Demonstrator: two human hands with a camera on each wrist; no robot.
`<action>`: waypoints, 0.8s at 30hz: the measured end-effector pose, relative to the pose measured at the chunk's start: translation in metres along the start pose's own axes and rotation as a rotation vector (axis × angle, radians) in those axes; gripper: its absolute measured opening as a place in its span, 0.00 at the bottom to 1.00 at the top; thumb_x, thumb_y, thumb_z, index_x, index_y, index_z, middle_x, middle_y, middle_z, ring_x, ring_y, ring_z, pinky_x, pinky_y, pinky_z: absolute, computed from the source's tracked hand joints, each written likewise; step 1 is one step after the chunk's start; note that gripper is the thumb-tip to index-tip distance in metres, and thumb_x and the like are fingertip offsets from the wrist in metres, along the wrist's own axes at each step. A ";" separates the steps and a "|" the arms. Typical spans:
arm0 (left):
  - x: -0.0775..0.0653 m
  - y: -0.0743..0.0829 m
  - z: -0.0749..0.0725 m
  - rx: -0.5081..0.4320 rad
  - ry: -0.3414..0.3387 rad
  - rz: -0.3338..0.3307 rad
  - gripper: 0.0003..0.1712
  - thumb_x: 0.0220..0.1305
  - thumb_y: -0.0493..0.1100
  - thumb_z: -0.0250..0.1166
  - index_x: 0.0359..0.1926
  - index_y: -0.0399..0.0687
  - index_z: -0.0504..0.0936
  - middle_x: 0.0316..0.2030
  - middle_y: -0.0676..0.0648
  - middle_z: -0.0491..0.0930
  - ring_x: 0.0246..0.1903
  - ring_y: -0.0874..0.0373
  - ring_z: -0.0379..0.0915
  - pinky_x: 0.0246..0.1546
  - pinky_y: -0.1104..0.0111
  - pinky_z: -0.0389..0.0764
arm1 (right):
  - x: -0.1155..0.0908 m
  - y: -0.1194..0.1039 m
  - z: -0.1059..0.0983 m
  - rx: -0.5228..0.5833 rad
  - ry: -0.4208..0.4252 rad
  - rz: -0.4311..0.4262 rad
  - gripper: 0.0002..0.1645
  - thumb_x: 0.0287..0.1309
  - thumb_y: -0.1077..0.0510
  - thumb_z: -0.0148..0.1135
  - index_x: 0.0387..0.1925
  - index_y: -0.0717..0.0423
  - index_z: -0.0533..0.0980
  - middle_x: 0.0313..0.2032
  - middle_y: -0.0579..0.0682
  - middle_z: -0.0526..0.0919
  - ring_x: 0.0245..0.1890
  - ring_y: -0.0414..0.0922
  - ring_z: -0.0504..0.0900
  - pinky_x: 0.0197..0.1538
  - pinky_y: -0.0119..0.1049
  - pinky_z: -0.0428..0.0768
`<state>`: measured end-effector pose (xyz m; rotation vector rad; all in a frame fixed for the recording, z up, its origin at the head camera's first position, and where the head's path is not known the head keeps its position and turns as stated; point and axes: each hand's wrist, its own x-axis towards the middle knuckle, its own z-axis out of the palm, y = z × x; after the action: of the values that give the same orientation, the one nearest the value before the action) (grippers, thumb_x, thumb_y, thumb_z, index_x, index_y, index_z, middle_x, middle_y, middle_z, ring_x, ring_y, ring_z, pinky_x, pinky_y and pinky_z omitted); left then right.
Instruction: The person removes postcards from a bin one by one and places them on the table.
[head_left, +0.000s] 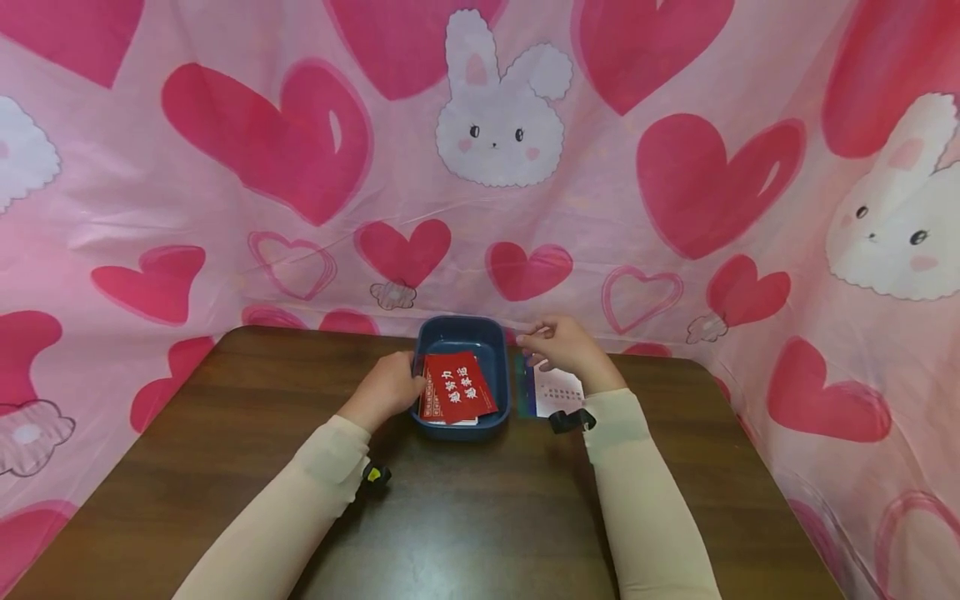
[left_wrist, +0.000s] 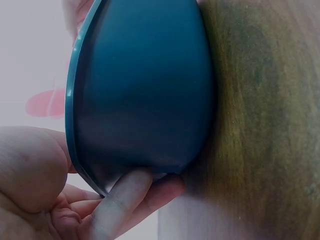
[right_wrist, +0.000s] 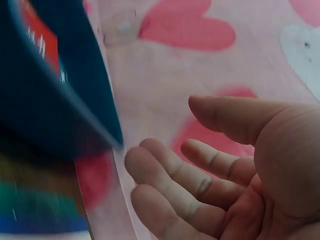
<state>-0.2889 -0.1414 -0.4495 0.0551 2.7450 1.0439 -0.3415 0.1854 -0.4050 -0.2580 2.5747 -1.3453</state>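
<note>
A dark blue plastic basin (head_left: 501, 367) stands near the far edge of the table. Inside it lie a red card with white lettering (head_left: 459, 387) and other printed cards, partly hidden beneath. My left hand (head_left: 386, 386) grips the basin's left wall, thumb on the rim side and fingers curled against the outside, as the left wrist view shows. To the right of the basin hovers my right hand (head_left: 567, 346), with relaxed fingers and nothing between them in the right wrist view. Below that hand, a white, purple and green printed card (head_left: 555, 390) lies on the table, partly covered by the wrist.
The brown wooden table (head_left: 465, 517) ends close behind the basin. A pink curtain (head_left: 420, 200) with hearts and rabbits hangs along its back and sides. Black camera mounts sit on both wrists, the right one (head_left: 572, 420) just over the card's edge.
</note>
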 end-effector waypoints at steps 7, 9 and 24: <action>0.000 -0.001 0.001 -0.023 0.001 0.002 0.29 0.80 0.46 0.71 0.74 0.37 0.80 0.61 0.37 0.90 0.53 0.45 0.89 0.65 0.41 0.89 | 0.016 -0.033 0.034 0.007 -0.092 -0.011 0.25 0.76 0.50 0.75 0.62 0.62 0.82 0.55 0.65 0.94 0.48 0.57 0.97 0.50 0.47 0.96; 0.000 -0.002 0.001 -0.020 0.010 0.012 0.28 0.80 0.45 0.70 0.73 0.37 0.81 0.60 0.37 0.90 0.52 0.45 0.89 0.65 0.41 0.89 | 0.021 -0.044 0.044 -0.027 -0.122 0.000 0.29 0.75 0.49 0.76 0.66 0.62 0.81 0.56 0.64 0.93 0.51 0.59 0.97 0.51 0.47 0.96; 0.001 -0.003 0.001 0.010 0.013 0.032 0.23 0.80 0.44 0.69 0.68 0.37 0.84 0.55 0.38 0.91 0.46 0.47 0.87 0.62 0.45 0.91 | 0.051 -0.068 0.101 -0.458 -0.062 0.083 0.28 0.62 0.49 0.86 0.55 0.60 0.85 0.43 0.56 0.92 0.38 0.52 0.90 0.47 0.46 0.93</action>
<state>-0.2894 -0.1430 -0.4525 0.0950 2.7697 1.0425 -0.3590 0.0552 -0.4111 -0.2573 2.7734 -0.6940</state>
